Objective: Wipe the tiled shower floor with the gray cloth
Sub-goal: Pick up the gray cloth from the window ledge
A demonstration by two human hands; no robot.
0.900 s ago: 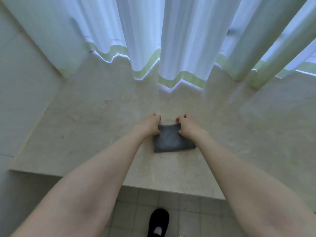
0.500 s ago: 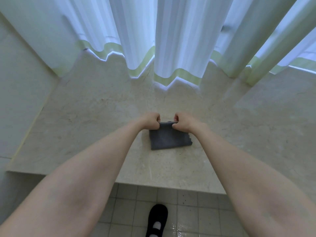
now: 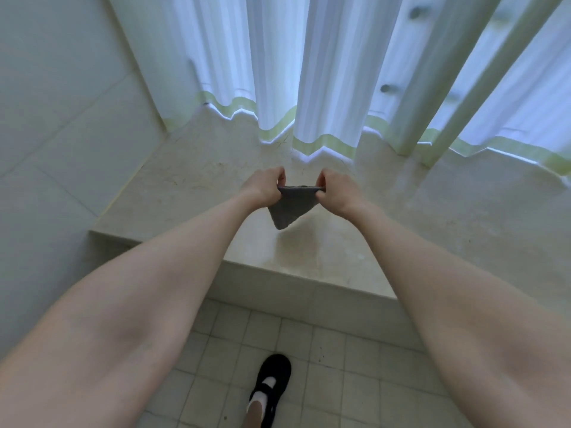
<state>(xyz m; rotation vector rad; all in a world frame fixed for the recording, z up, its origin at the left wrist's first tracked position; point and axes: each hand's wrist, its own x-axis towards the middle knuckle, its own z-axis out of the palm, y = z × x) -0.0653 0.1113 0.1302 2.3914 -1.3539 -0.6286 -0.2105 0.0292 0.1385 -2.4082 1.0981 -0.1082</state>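
Gray cloth [image 3: 290, 208]: held clear above the marble ledge [image 3: 185, 193], top edge pinched between the fingers of left hand [image 3: 262, 188] and right hand [image 3: 336, 191], one corner hanging in a point. Tiled shower floor [image 3: 333, 366]: lower down, beside a black shoe [image 3: 272, 381], seemingly unwiped. Risk: either pinch loosening would likely drop the cloth back onto the ledge, short of the floor.

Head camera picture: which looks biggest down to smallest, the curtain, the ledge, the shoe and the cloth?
1. curtain
2. ledge
3. shoe
4. cloth
The shoe and cloth look close in size, and the picture's edge cuts off part of the shoe, so that pair is unsure.
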